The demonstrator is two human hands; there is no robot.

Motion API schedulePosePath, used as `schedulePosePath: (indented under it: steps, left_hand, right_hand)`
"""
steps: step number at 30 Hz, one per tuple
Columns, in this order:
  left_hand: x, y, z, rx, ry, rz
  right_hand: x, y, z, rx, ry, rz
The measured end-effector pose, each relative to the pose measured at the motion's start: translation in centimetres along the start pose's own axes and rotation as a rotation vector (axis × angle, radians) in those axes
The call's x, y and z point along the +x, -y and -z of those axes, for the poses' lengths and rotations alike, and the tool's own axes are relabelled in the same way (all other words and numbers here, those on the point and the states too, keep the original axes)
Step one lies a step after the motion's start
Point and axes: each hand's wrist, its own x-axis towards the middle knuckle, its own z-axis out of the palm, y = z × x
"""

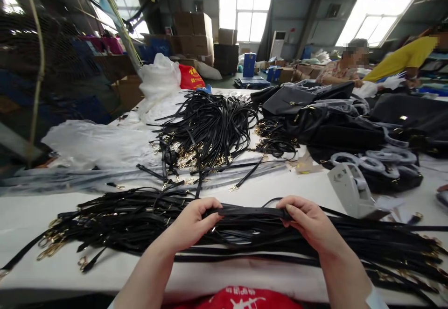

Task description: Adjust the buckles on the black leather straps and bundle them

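Between my two hands a black strap (250, 213) is stretched level, just over a long pile of similar straps. My left hand (201, 220) pinches it at one end of the stretch, thumb against fingers. On the other side my right hand (301, 216) grips it the same way. Below lies the pile of black straps (129, 222), running across the table with gold-coloured clasps (52, 243) showing at its left end and more at the right. Farther back, a heap of black straps (220, 122) has many gold clasps at its near side.
Black bags (322, 117) with plastic wrapping are piled at the right back. A white tape dispenser (350, 190) stands nearer. Clear plastic sheeting (94, 143) lies at left. Two people are at the far right; one wears a yellow top (402, 59).
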Motion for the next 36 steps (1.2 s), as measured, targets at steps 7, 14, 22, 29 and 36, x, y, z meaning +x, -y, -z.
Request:
schedulePosePath:
  steps: [7, 14, 22, 29, 36]
  left_hand:
    - [-0.9, -1.4, 1.0, 0.264, 0.100, -0.073]
    - [-0.2, -2.8, -2.1, 0.400, 0.191, -0.157]
    - [0.1, -1.9, -1.4, 0.214, 0.089, -0.067]
    - [1.0, -2.0, -3.7, 0.183, 0.089, -0.152]
    - [1.8, -1.8, -5.7, 0.395, -0.054, -0.238]
  right_hand:
    - [0.7, 1.0, 0.7, -0.498, 0.048, 0.137]
    - [0.0, 1.9, -2.8, -0.834, 0.371, 0.211]
    - [0.6, 0.0, -3.1, -0.669, 0.235, 0.209]
    - [1.0, -0.5, -3.4, -0.633, -0.068, 0.164]
    - [1.3, -0.1, -3.6, -0.933, -0.095, 0.182]
